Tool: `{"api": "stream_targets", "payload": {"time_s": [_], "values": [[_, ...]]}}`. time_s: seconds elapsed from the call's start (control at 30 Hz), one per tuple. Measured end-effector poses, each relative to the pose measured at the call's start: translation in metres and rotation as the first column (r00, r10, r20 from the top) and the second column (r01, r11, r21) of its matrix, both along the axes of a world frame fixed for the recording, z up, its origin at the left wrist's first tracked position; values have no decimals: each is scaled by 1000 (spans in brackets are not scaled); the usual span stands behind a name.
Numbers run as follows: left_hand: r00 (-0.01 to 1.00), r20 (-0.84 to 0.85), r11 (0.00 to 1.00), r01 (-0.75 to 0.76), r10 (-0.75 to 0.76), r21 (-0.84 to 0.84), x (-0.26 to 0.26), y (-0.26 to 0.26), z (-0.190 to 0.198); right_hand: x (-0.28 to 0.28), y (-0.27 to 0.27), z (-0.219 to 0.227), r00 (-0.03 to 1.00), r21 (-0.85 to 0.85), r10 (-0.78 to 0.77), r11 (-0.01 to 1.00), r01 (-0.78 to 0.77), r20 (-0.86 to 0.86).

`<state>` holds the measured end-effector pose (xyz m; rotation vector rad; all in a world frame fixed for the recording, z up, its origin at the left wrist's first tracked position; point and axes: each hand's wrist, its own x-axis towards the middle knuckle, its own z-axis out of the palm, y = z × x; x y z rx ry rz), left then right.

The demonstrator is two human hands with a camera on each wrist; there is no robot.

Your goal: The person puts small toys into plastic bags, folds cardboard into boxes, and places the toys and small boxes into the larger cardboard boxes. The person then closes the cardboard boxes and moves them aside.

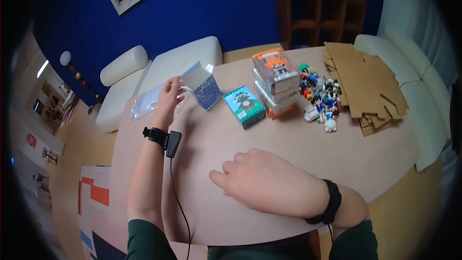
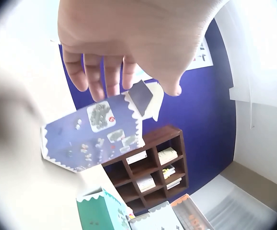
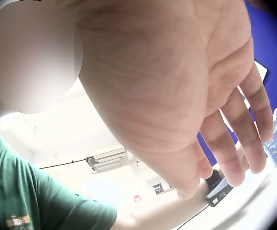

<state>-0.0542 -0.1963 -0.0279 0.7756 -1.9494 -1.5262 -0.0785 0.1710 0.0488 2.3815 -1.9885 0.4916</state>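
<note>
A blue patterned box (image 1: 208,95) stands on the table with its top flaps raised, also visible in the left wrist view (image 2: 88,136). My left hand (image 1: 168,95) is at the box's open top, by a flap; its fingers hang relaxed and the thumb is apart from them in the left wrist view (image 2: 129,33). Whether the fingertips touch the box, I cannot tell. Nearer the front of the table is my right hand (image 1: 267,178), holding nothing, its fingers loosely bent in the right wrist view (image 3: 177,81). A teal box (image 1: 245,107) lies right of the blue one.
Stacked boxes (image 1: 278,78) stand right of the teal box, beside a pile of small figures (image 1: 323,97). Flattened cardboard (image 1: 368,82) covers the table's right end. Clear plastic wrapping (image 1: 145,104) lies at the left, behind my left wrist. A cable (image 1: 179,202) hangs from the left wrist camera.
</note>
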Motion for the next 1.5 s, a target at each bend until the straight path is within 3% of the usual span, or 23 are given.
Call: {"api": "stream_targets", "payload": {"time_s": [0.1, 0.13, 0.17, 0.23, 0.33, 0.47, 0.57, 0.63, 0.67, 0.7, 0.73, 0.77, 0.83, 0.87, 0.93, 1.03, 1.1, 1.17, 1.2, 1.27, 1.37, 1.47, 1.5], "values": [[999, -38, 993, -18, 14, -119, 21, -23, -19, -1, 4, 0, 1000, -1, -6, 1000, 6, 20], [999, 22, 949, -17, 25, -316, 27, -45, -36, -2, 4, 1, 1000, -12, -6, 1000, 6, 8], [996, 77, 866, -8, 54, -499, 34, -56, -48, -1, 5, 1, 999, 21, -13, 1000, 12, 32], [919, 269, 602, 45, 288, -797, 54, -55, -63, -1, 6, -1, 999, 40, -10, 999, 9, 46], [851, 424, 635, 145, 311, -759, 77, -34, -65, -3, 6, -4, 994, 24, 8, 1000, -11, 111], [854, 401, 599, 138, 332, -789, 96, -16, -60, -3, 5, -5, 995, 82, -34, 996, 27, 91], [901, 347, 675, 86, 261, -733, 105, -3, -57, -4, 4, -10, 995, 114, -59, 992, 50, 80], [930, 361, 907, 94, 68, -411, 111, 13, -43, -8, 2, -10, 994, 124, -71, 990, 60, 85], [974, 209, 994, 103, -90, -48, 112, 34, -30, -13, 0, -7, 990, 166, -84, 984, 65, 112], [974, 207, 994, 101, -89, -46, 115, 53, -24, -15, -1, -6, 986, 210, -96, 976, 65, 139], [965, 70, 944, 230, -253, 236, 118, 69, -19, -17, -3, -8, 987, 207, -91, 976, 63, 131], [920, -123, 801, 384, -371, 459, 114, 81, -12, -26, -7, -10, 974, 148, -141, 982, 116, 174], [851, -173, 692, 507, -496, 514, 108, 109, -9, -39, -20, -11, 962, 80, -187, 981, 174, 198], [807, -240, 637, 577, -539, 510, 103, 122, -15, -43, -27, -15, 931, -110, -268, 947, 302, 248], [798, -184, 658, 583, -574, 477, 90, 140, -24, -51, -36, -32, 865, -322, -340, 826, 463, 370], [779, -111, 666, 592, -617, 454, 79, 151, -39, -63, -38, -36, 780, -67, -312, 909, 410, 543], [771, -227, 603, 615, -595, 508, 73, 146, -54, -63, -39, -37, 739, -49, -290, 915, 399, 608], [788, -271, 590, 600, -553, 540, 78, 139, -53, -64, -42, -34, 604, 22, -347, 878, 479, 718], [772, -305, 578, 625, -558, 525, 80, 131, -63, -66, -45, -36, 612, 23, -348, 880, 475, 710], [754, -353, 563, 651, -553, 509, 81, 129, -61, -70, -51, -43, 477, -7, -277, 859, 512, 834], [806, -339, 537, 581, -486, 612, 81, 138, -42, -65, -55, -42, 525, 50, -343, 868, 494, 779], [779, -363, 609, 627, -512, 486, 80, 144, -43, -57, -59, -46, 526, 86, -320, 903, 421, 788], [776, -277, 637, 626, -567, 449, 78, 141, -56, -53, -58, -48, 535, 103, -331, 906, 411, 777]]}}
